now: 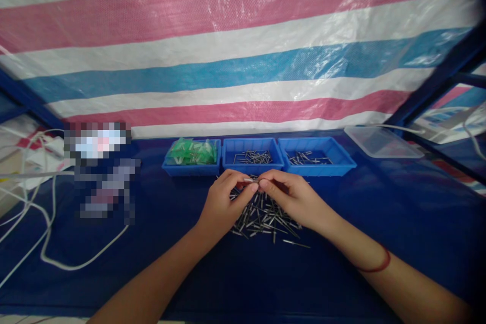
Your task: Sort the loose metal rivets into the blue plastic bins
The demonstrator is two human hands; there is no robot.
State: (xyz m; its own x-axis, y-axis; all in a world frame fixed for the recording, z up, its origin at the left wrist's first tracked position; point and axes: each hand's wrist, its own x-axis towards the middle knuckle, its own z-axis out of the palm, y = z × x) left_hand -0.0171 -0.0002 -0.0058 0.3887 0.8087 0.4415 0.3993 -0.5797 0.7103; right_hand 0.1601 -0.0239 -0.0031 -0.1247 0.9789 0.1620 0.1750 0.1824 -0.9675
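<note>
Both of my hands meet above a loose pile of metal blind rivets (pixel 261 215) on the blue table. My left hand (pixel 225 197) pinches one end of a small silver rivet (pixel 250 180) between thumb and forefinger. At its other end my right hand (pixel 290 195) is closed in a pinch too, fingertips nearly touching those of the left. The fingers cover part of the rivet. One single rivet (pixel 296 244) lies apart at the pile's near right.
Behind the pile stand three blue bins: the left bin (pixel 190 170) holds green packets (pixel 192 152), the middle bin (pixel 252 167) and right bin (pixel 322 169) hold rivets. A clear plastic lid (pixel 383 143) lies at right. White cables (pixel 72 267) and blurred-out items lie left.
</note>
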